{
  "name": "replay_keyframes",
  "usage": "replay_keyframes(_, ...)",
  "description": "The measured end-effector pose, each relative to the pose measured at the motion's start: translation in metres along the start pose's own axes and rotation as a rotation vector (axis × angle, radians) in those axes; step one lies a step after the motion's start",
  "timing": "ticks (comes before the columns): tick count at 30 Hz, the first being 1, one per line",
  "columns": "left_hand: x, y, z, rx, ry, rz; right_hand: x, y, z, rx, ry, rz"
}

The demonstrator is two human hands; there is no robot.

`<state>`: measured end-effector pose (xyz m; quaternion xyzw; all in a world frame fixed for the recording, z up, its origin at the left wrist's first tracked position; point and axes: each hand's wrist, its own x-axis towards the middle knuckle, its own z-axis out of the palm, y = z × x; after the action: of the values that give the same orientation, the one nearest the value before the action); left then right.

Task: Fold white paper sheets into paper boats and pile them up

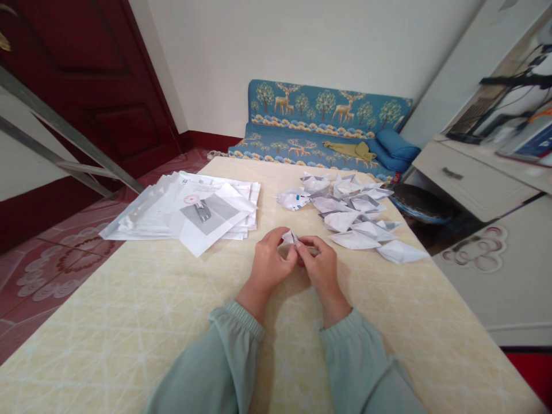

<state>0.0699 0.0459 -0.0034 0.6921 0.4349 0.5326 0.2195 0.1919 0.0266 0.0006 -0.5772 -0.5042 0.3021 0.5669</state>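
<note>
paper piece (288,236), small, white with a darker part, folded; located over the middle of the table (142,316), between the fingertips of both hands. left hand (272,259): fingers curled, thumb and forefinger pinching the piece from the left. right hand (319,263): bent inward, pinching the same piece from the right; its lower fingers partly hidden. sleeves (207,368), two: pale green cloth, gathered at the cuffs.

folded paper boats (356,240), a cluster: white and grey, sharply creased, pointed at the ends; beyond and to the right of the right hand, many touching or overlapping. one boat (294,199), at the cluster's left side, bears blue print.

paper stack (146,210): flat white sheets, uneven edges, beyond and left of the left hand. printed sheet (196,244): askew on the stack, carrying a grey picture block, one corner reaching past the stack's near edge. table surface: cream-yellow, crossed by fine pale lines. sofa (302,118): blue patterned fabric, deer and trees, past the table's far edge.
</note>
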Motion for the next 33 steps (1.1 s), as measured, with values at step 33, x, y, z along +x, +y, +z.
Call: replay_keyframes(33,0.0080,0.0016,-0.0033,-0.128,-0.015,-0.256,0.0059,0.0047,-0.0065,-0.232,0.004,-0.277)
